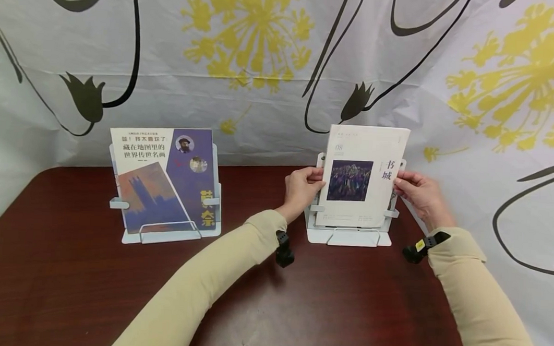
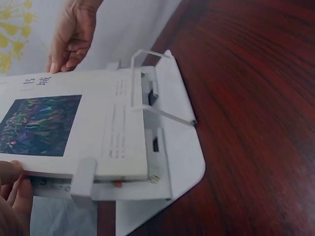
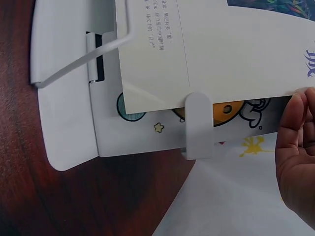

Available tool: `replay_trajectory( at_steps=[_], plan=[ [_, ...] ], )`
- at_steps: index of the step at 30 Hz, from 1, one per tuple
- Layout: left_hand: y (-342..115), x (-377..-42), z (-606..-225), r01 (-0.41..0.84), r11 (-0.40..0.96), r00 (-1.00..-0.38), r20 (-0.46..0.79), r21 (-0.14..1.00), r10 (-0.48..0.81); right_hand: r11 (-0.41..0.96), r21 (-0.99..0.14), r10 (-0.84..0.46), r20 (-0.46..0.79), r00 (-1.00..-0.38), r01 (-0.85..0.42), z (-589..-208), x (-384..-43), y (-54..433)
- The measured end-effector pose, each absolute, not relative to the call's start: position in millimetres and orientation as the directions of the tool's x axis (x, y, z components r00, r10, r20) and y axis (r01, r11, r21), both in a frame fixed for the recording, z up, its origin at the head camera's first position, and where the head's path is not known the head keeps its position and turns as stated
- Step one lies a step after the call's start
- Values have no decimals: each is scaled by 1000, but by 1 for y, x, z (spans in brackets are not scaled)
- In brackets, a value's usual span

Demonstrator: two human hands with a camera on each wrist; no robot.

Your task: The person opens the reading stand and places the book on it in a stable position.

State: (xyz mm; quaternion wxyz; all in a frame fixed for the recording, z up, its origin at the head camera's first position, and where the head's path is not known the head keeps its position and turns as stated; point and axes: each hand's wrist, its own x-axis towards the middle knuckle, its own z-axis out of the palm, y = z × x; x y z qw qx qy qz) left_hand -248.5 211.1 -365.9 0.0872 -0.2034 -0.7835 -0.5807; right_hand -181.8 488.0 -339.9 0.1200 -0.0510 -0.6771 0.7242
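Observation:
A white paperback book (image 1: 353, 145) with a dark picture on its cover leans upright on a white metal book stand (image 1: 318, 237). My left hand (image 1: 301, 192) pinches the book's left edge between thumb and fingers. At the opposite edge, my right hand (image 1: 423, 199) pinches the book at about the same height. The left wrist view shows a side clip (image 2: 84, 179) lapping over the cover's edge. Another side clip (image 3: 198, 125) overlaps the other edge in the right wrist view. The wire holder (image 2: 162, 115) crosses in front of the book's lower part.
To the left, a purple and white book (image 1: 189, 184) stands on a second white book stand (image 1: 170, 236). Both stands are on a dark red wooden table (image 1: 260, 308). Patterned white cloth (image 1: 261, 109) hangs behind and along the right side.

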Motion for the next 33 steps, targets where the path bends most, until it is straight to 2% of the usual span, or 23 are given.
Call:
replay_trajectory(
  at_steps=[4,14,19,24,28,33],
  plan=[
    [208,-246,-370,420,320,-906,371,849,205,35,-997,271,76,-959,-69,-344,-182,489],
    [203,-246,-378,485,383,-874,417,786,251,165,-985,333,109,-937,-56,-358,-181,484],
    [202,-249,-377,494,426,-868,405,758,286,350,-936,408,185,-894,-34,-358,-184,475],
    [203,-254,-375,503,495,-863,382,708,330,473,-877,507,191,-840,86,-361,-187,470],
    [194,-260,-370,494,535,-867,345,685,360,468,-870,564,159,-810,155,-365,-185,469],
    [156,-268,-356,534,517,-837,332,669,434,350,-933,637,167,-753,89,-356,-180,455]
  ],
)
